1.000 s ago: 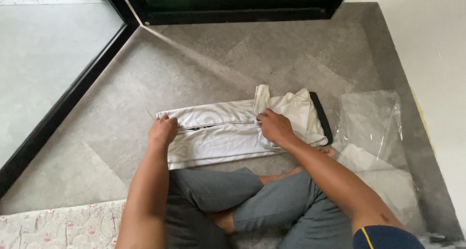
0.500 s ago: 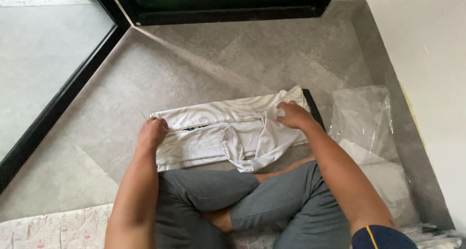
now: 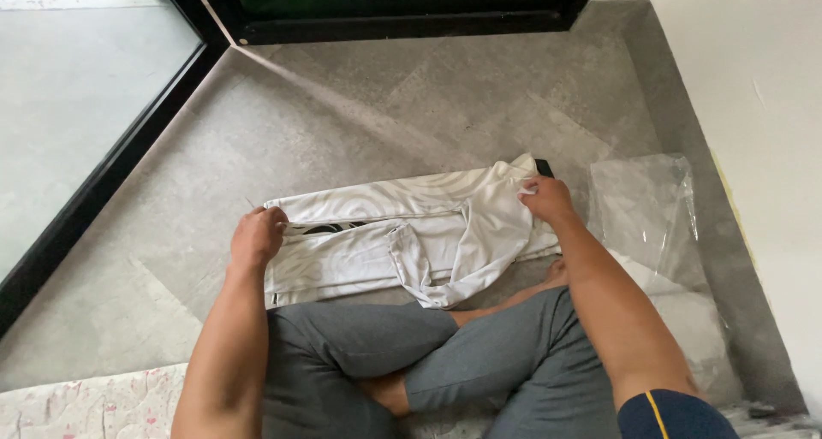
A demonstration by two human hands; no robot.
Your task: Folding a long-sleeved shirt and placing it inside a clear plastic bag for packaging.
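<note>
White garment [image 3: 402, 234] lies stretched between both gripping hands.

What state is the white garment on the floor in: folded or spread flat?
Partly folded. The white garment lies in a long band, one part doubled over it near the right hand; the left hand pins its other end.

Open grey floor [image 3: 342, 122] lies beyond and left of the white garment [image 3: 385, 234], free up to the black door frame [image 3: 402, 24]. On the right, a clear plastic bag [image 3: 642, 204] and the white wall [image 3: 753, 105] crowd the passage; the crossed legs [image 3: 411, 362] block the near side.
</note>
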